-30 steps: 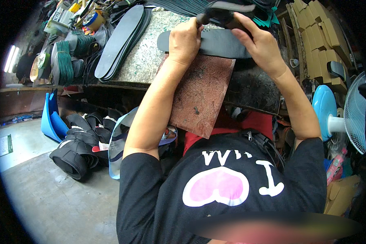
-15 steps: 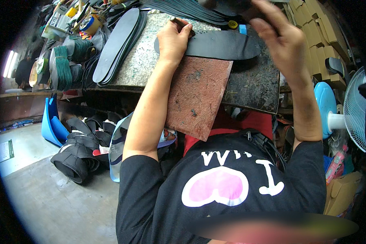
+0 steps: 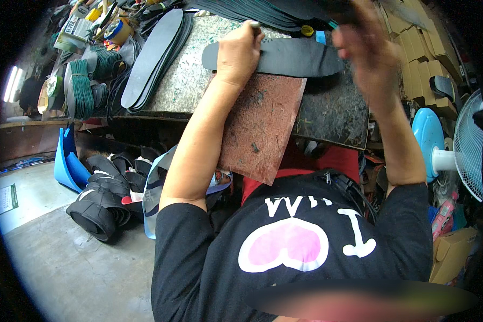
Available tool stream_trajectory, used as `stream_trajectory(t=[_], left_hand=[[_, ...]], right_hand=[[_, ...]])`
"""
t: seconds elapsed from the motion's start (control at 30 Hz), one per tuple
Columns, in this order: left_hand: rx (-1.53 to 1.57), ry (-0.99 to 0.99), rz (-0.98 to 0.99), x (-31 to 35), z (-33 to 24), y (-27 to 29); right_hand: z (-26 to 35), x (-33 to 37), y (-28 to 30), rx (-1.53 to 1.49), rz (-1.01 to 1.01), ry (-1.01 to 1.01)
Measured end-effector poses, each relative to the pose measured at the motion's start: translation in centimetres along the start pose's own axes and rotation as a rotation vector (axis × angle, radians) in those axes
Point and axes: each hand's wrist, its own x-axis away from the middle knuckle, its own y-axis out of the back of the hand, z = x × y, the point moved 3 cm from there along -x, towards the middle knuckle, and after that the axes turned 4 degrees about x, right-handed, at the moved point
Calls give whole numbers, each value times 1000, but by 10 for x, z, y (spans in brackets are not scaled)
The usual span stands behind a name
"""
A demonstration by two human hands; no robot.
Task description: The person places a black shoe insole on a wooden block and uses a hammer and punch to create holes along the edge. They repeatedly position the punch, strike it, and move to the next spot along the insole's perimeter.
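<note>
Shoe sole blank point(image 3: 300, 58), flat and black, lies across the table point(image 3: 333, 118) directly beneath the left hand point(image 3: 238, 56), which crosses its left part and leaves the rounded left end showing beyond the wrist. That hand is curled tight around a short rod-like punch point(image 3: 255, 24), its rounded top poking above the fist; a row of tiny holes dots the sole's far edge just beside the fingers. The right hand point(image 3: 370, 53) appears beyond the sole's right end, too blurred to tell whether it is closed or what it grips. The sole's long axis runs left to right, almost square to the left forearm, its right tip dipping slightly toward the person. Its face is smooth and matte, with curved edges. Nearer the person, a rough, reddish-brown board point(image 3: 263, 126) slants down over the table edge toward the lap. To the left, a stack of similar long sole blanks point(image 3: 155, 59) rests beside a pale, speckled slab point(image 3: 204, 53), past which sit bundles of green cord point(image 3: 82, 88). Behind the sole are thin dark strips point(image 3: 252, 13), a small yellow ring point(image 3: 307, 30) and a light-blue block point(image 3: 321, 37).
</note>
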Motion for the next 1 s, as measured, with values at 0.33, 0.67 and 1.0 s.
stream_trajectory(t=[0.33, 0.67, 1.0], left_hand=[[907, 647, -169, 4, 36, -8], [42, 85, 4, 0, 4, -7], [1048, 628, -314, -2, 34, 1]], right_hand=[[-71, 51, -33, 623, 456, -346], [0, -3, -1, 184, 34, -8], [-61, 44, -41, 634, 394, -264]])
